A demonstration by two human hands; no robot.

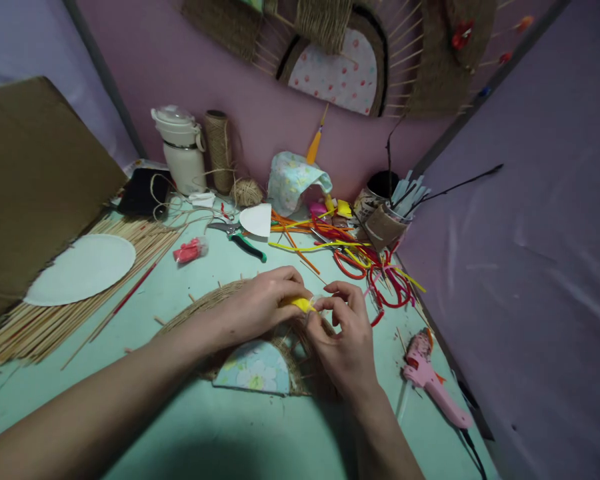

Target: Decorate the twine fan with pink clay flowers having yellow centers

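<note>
My left hand (275,297) is closed round a small yellow packet (301,305), which looks like soft clay in clear film. My right hand (344,323) pinches at the packet's right end, with thumb and fingertips close to the left fingers. Both hands are over a half-round twine-wrapped piece (205,303) lying on the table, with stick ends poking out along its rim. At its middle is a half-disc covered in pale blue floral fabric (255,369). My hands and forearms hide much of the piece.
A pink glue gun (437,387) lies at right. Behind are pipe cleaners (325,230), red-handled scissors (350,265), pruning shears (245,243) and a pink packet (190,251). Thin sticks (80,287), a white oval plate (85,267) and cardboard (40,173) occupy the left.
</note>
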